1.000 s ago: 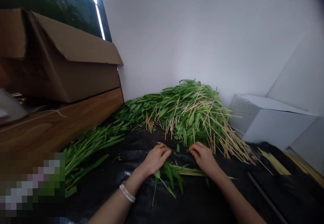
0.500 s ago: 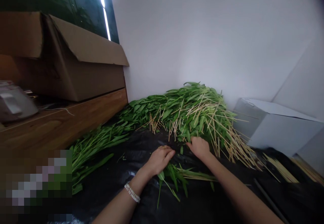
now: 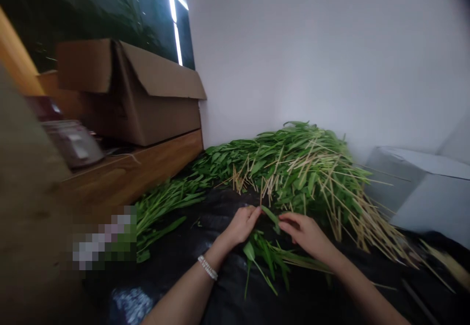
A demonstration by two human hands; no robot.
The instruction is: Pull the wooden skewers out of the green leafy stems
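Observation:
Over the dark plastic sheet [image 3: 220,212], my left hand [image 3: 240,224] is closed, thumb against fingers, at one end of a narrow green leaf [image 3: 270,215]. What else lies in its palm is hidden. My right hand [image 3: 304,232] is at the other end of that leaf, its thumb and fingertips bent together around the tip. Just below both hands lies a small bunch of leafy sprigs with thin tan sticks [image 3: 270,256]. Beyond them rises a large heap of green leafy stems [image 3: 286,149], with many thin tan sticks [image 3: 340,193] lying over its right side.
More leafy stems [image 3: 165,207] lie at the left, beside a wooden ledge [image 3: 165,156]. On the ledge stand an open cardboard box [image 3: 165,114] and a pale container [image 3: 75,141]. A white box [image 3: 433,197] stands at the right against the pale wall [image 3: 312,56].
My right hand has come back from the heap's edge, and a leaf now spans between my hands. The view has turned slightly left.

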